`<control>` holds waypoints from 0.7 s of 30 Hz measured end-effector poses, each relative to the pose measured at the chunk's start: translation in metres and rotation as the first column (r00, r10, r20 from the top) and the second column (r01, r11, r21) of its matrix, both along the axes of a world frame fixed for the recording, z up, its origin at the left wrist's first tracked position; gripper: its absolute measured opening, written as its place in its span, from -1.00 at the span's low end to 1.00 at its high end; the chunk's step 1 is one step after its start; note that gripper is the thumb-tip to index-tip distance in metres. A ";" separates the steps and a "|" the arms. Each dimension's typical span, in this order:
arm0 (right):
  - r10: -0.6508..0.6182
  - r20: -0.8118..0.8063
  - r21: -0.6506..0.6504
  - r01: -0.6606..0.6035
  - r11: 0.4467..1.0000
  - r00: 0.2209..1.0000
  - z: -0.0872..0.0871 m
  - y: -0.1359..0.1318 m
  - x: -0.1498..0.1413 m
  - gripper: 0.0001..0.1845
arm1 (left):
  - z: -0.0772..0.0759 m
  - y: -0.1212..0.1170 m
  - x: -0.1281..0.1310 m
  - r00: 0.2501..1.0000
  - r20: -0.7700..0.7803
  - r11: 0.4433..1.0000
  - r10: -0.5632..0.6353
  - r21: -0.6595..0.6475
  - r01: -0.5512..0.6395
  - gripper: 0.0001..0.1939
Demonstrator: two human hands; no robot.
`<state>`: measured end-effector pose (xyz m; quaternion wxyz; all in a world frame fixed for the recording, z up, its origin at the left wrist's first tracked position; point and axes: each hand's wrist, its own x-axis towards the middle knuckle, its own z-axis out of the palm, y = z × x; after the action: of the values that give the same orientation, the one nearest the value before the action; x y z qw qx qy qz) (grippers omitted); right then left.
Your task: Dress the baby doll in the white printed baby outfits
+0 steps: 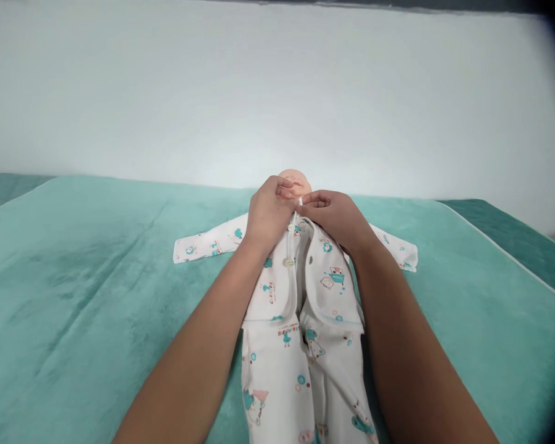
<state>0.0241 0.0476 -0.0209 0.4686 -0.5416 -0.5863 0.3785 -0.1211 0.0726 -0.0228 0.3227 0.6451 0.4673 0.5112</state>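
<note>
A baby doll [296,179] lies on its back, dressed in a white printed jacket [333,271] and matching trousers [277,382]. At the jacket's neckline my left hand [272,206] pinches the collar edge from the left. My right hand [330,213] pinches the collar from the right, its fingertips almost meeting the left ones. The exact fold or fastener between the fingers is hidden. Below them, a pale button [288,263] shows on the left front edge, and the two front edges hang apart lower down. Both sleeves stretch out sideways.
A green plush cover [97,296] spreads under the doll, with a darker green strip [513,234] at the right beyond a white edge line. A white wall [213,92] rises just behind the doll's head.
</note>
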 end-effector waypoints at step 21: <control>0.002 0.128 0.017 -0.005 1.000 0.992 0.005 -0.019 -0.007 -0.59 | -0.003 -0.001 0.000 0.995 0.098 0.997 -0.020 -0.075 0.027 -0.70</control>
<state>0.0171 0.0285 -0.0159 0.4340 -0.5597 -0.6194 0.3388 -0.1211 0.0716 -0.0257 0.3754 0.6121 0.4628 0.5198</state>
